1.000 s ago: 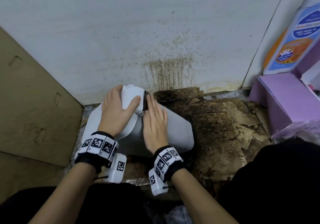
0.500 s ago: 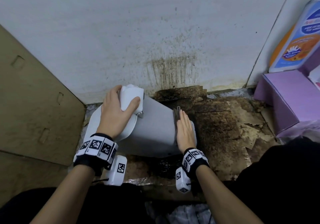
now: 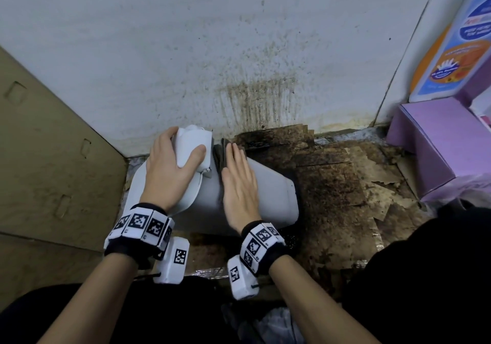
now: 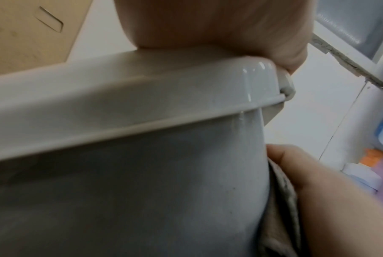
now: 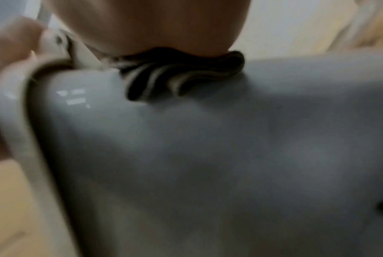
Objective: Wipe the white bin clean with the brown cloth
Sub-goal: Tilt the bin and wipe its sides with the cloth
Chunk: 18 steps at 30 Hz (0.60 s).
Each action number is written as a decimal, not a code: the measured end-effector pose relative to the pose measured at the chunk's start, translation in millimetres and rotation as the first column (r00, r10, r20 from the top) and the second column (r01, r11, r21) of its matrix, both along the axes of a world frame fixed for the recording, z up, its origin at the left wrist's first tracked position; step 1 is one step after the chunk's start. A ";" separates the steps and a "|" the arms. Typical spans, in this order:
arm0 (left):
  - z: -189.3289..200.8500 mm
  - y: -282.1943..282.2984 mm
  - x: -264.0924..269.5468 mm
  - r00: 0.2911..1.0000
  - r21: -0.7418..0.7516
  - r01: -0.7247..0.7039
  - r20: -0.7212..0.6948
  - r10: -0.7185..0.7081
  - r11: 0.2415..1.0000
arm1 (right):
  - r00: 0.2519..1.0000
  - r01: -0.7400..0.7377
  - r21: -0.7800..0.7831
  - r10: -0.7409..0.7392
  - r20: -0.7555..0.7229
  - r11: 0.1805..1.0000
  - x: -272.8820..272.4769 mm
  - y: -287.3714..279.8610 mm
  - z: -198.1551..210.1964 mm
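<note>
The white bin point(image 3: 273, 195) lies on its side on the stained floor, its lid end to the left. My left hand point(image 3: 170, 168) grips the lid's raised hinge block point(image 3: 192, 144), thumb over its front. My right hand point(image 3: 239, 184) lies flat, fingers straight, pressing the folded brown cloth point(image 3: 221, 155) against the bin's side just right of the lid. In the right wrist view the cloth point(image 5: 179, 78) bunches under the palm on the grey-white wall point(image 5: 230, 156). In the left wrist view the lid's rim point(image 4: 142, 97) and the cloth point(image 4: 282, 200) under the right hand show.
A stained white wall point(image 3: 239, 51) rises right behind the bin. Cardboard point(image 3: 53, 157) leans at the left. Dirty torn cardboard point(image 3: 345, 179) covers the floor to the right. A purple box point(image 3: 438, 142) and a detergent bottle point(image 3: 451, 51) stand at the far right.
My right hand slid the cloth along the bin from the lid end out to its base, then back to the lid end. The left hand kept its hold on the lid.
</note>
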<state>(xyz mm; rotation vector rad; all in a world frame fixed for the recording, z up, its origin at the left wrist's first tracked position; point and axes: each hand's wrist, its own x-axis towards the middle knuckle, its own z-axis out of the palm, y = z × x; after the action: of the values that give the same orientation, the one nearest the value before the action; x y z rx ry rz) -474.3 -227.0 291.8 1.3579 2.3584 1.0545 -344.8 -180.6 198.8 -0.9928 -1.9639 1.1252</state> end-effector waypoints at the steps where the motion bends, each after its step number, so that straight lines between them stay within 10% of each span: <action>1: 0.2 -0.7 0.0 1.000 0.002 -0.003 0.006 0.003 1.000 | 1.000 -0.008 0.046 0.007 0.006 0.999 4.2 1.4 -5.6; 5: -0.8 -2.0 -5.2 0.999 0.007 -0.018 0.034 0.018 1.000 | 1.000 -0.001 0.121 -0.001 0.021 0.993 24.4 12.7 -35.7; 18: -2.4 2.0 -7.8 0.998 0.025 -0.017 0.062 0.015 1.000 | 0.962 0.242 -0.330 -0.180 0.207 0.913 83.3 48.8 -115.4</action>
<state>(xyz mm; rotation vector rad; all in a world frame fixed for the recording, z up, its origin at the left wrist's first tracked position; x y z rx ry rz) -482.1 -225.0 289.4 1.2974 2.3230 1.1187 -261.4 -131.8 83.4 -1.5013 -1.7612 1.3307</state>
